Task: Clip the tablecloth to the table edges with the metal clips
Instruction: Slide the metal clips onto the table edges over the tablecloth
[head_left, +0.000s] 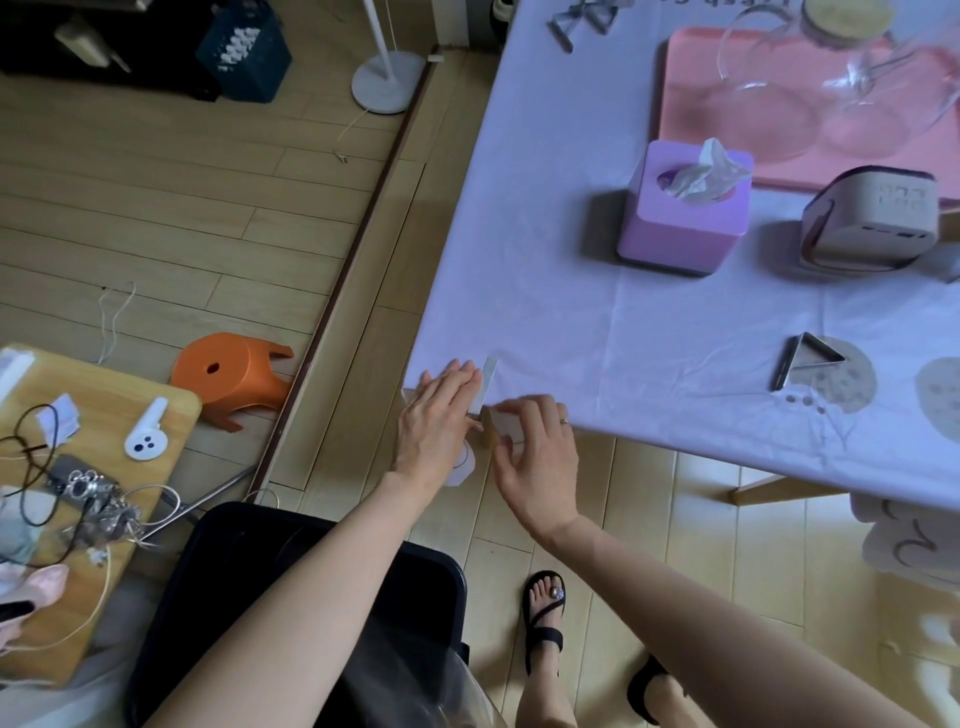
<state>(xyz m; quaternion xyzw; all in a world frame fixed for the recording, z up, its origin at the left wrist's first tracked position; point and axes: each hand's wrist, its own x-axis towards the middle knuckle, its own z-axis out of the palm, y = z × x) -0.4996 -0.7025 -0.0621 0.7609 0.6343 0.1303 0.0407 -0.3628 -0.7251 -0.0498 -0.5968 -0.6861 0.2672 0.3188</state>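
One pale tablecloth (597, 322) spreads across the right of the frame. At its lower-left corner both hands meet. The left hand (436, 415) lies flat, fingers straight and together, pressing the cloth just beside an upright metal clip (489, 382). The right hand (535, 452) curls its fingers over the edge, seemingly gripping that clip's lower part. A second clip (785, 364) lies loose on the cloth at centre right, well apart from both hands.
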